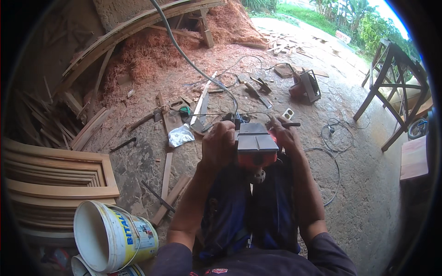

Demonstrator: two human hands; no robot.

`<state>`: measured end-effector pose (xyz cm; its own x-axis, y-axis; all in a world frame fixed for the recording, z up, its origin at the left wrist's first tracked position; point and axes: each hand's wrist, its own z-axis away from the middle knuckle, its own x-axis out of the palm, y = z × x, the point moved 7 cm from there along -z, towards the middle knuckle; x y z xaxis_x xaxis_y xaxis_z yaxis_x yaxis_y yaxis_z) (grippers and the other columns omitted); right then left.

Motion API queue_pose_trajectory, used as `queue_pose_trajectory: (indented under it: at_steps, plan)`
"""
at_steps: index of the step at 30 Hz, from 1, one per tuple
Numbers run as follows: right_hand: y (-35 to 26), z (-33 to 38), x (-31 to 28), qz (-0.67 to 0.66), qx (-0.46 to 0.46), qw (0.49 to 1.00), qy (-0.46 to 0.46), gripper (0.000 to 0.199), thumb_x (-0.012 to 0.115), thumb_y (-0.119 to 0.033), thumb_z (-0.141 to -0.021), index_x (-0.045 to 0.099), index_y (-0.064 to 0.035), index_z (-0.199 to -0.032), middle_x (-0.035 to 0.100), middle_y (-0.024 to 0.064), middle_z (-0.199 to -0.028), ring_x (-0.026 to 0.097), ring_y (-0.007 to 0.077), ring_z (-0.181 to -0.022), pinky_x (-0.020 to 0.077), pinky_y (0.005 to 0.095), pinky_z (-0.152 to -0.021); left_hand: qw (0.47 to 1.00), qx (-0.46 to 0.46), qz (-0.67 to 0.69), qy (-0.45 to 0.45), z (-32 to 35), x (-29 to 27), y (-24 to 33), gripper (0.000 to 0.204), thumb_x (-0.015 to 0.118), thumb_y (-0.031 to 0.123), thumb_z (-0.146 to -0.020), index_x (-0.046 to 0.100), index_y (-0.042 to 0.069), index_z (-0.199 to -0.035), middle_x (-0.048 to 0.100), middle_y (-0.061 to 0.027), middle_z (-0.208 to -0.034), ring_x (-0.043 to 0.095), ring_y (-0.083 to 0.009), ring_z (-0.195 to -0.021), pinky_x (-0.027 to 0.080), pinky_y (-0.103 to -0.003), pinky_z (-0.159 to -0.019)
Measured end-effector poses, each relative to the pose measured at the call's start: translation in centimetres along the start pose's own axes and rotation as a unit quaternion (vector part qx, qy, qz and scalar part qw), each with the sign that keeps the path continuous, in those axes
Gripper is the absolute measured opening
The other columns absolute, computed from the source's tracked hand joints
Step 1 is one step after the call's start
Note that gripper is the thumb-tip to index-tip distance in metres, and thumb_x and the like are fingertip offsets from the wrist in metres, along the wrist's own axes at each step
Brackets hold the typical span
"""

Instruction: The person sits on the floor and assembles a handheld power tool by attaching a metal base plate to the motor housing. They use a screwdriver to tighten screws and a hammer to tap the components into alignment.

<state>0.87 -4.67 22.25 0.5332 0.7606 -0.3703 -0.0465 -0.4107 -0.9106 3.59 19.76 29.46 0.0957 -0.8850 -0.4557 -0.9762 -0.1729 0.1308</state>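
An electric hand planer [258, 142] rests upside down over my knees, its flat grey sole facing up and its red body below. My left hand [218, 143] is closed at the planer's left side, near the far end of the sole. On the other side, my right hand [284, 135] has its fingers curled against the planer. A thin dark rod [292, 124] sticks out to the right from those fingers; its other end is hidden, so I cannot make out its kind. The undersides of both hands are out of sight.
Hand tools, including a chisel [258, 94], and a circular saw [305, 86] lie ahead on the floor. Cables [338, 170] loop at right, near a wooden stool frame [391, 87]. Curved wooden frames [55, 184] and a bucket [96, 237] stand at left; shavings [152, 60] are heaped behind.
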Motion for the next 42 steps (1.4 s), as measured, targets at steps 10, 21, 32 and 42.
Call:
queue_pose_trajectory:
  at_steps: [10,21,32,42]
  plan:
    - [0.8,-0.2,0.2,-0.015,0.006,1.0,-0.025,0.043,0.051,-0.036,-0.105,0.069,0.0031,-0.105,0.074,0.015,-0.096,0.069,0.0209,-0.086,0.0534,0.0358,-0.075,1.0,-0.008,-0.013,0.004,0.4,0.0,0.1,0.012,0.055,0.014,-0.095,0.049,0.005,-0.091,0.058,-0.0116,-0.09,0.062,-0.0292,-0.071,0.052,-0.042,-0.059]
    - [0.9,-0.2,0.0,-0.002,0.006,1.0,-0.007,0.044,0.05,-0.036,-0.105,0.069,0.0034,-0.105,0.074,0.0157,-0.095,0.069,0.0209,-0.085,0.0538,0.0351,-0.074,0.993,-0.092,0.073,0.02,0.4,-0.3,-0.2,0.014,0.05,0.016,-0.099,0.053,0.005,-0.092,0.06,-0.0129,-0.086,0.063,-0.0323,-0.07,0.052,-0.044,-0.065]
    - [0.9,-0.1,-0.1,0.002,0.004,1.0,-0.003,0.045,0.053,-0.038,-0.104,0.071,0.0026,-0.103,0.073,0.0156,-0.09,0.069,0.0212,-0.084,0.0529,0.0362,-0.073,0.981,-0.15,0.119,0.03,1.6,0.3,-1.4,0.02,0.046,0.02,-0.103,0.056,0.004,-0.096,0.064,-0.0147,-0.084,0.065,-0.0352,-0.074,0.052,-0.046,-0.067]
    - [1.0,-0.2,0.0,-0.024,0.007,1.0,-0.013,0.041,0.054,-0.036,-0.104,0.07,0.0016,-0.102,0.072,0.0122,-0.087,0.065,0.0172,-0.079,0.0511,0.0338,-0.068,0.977,-0.181,0.113,0.03,1.3,0.1,-1.3,0.018,0.046,0.018,-0.102,0.056,0.005,-0.095,0.063,-0.0138,-0.085,0.065,-0.0341,-0.075,0.052,-0.045,-0.068]
